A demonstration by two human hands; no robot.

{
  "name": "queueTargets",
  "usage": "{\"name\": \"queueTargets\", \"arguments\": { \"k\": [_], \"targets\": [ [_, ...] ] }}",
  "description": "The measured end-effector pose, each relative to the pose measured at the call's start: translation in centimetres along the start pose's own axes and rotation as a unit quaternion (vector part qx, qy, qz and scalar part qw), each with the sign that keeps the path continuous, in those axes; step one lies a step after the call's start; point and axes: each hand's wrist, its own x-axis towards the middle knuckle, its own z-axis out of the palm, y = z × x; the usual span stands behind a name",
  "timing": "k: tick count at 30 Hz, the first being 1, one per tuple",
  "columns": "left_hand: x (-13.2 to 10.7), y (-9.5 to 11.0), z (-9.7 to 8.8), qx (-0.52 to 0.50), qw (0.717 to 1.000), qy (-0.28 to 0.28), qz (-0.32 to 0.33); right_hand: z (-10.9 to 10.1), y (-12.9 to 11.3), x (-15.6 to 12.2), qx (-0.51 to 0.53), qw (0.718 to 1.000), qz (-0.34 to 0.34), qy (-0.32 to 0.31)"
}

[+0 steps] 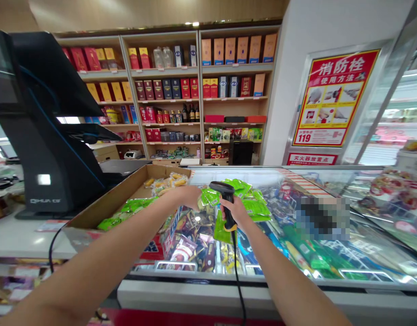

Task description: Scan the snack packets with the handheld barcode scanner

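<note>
My right hand (237, 210) is wrapped round the handle of a black barcode scanner (222, 187), whose cable hangs down in front of the freezer. Just left of the scanner's head, my left hand (190, 197) grips a shiny green snack packet (210, 197); some of its fingers are hidden. Several similar green packets (256, 207) lie in a loose pile on the freezer's glass top, beyond and to the right of the scanner. Under my left forearm stands an open cardboard box (131, 182) with more green packets (118, 219) and some yellow-wrapped snacks (176, 180) inside.
A glass-topped chest freezer (201, 288) full of packaged goods spans the front. To the left, a black cash register (55, 163) stands on a white counter (11, 240). Shelves (199, 68) of boxes and bottles line the back wall. A red poster (335, 99) hangs at right.
</note>
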Motion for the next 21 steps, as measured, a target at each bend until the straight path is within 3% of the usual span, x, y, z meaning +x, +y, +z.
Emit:
{"name": "queueTargets", "arguments": {
  "k": [2, 4, 7, 10, 14, 18, 20, 21],
  "targets": [
    [0.1, 3.2, 1.5, -0.009, 0.999, -0.035, -0.003, -0.3, -0.3, 0.0, 0.004, 1.000, -0.009, 0.013],
    [0.3, 6.2, 4.0, -0.036, 0.999, -0.030, -0.015, -0.8, -0.5, 0.2, 0.009, 0.999, -0.010, 0.032],
    [0.7, 9.1, 7.9, -0.074, 0.994, 0.052, -0.060, -1.4, -0.7, 0.4, 0.014, 0.998, 0.005, 0.066],
    [1.6, 9.9, 10.6, -0.140, 0.979, 0.120, -0.092, -1.5, -0.6, 0.6, 0.008, 0.997, 0.012, 0.082],
    [3.1, 8.6, 11.9, -0.328, 0.922, 0.149, -0.141, -1.3, -0.6, 0.6, 0.012, 0.998, 0.001, 0.065],
    [3.8, 4.9, 10.9, -0.489, 0.847, 0.123, -0.166, -1.1, -0.6, 0.4, 0.013, 0.998, -0.001, 0.060],
    [3.8, 2.5, 10.3, -0.580, 0.791, 0.094, -0.170, -1.1, -0.7, 0.3, 0.016, 0.999, -0.003, 0.050],
    [3.7, 1.4, 10.0, -0.633, 0.750, 0.108, -0.159, -1.0, -0.7, 0.2, 0.019, 0.999, -0.006, 0.041]
  ]
}}
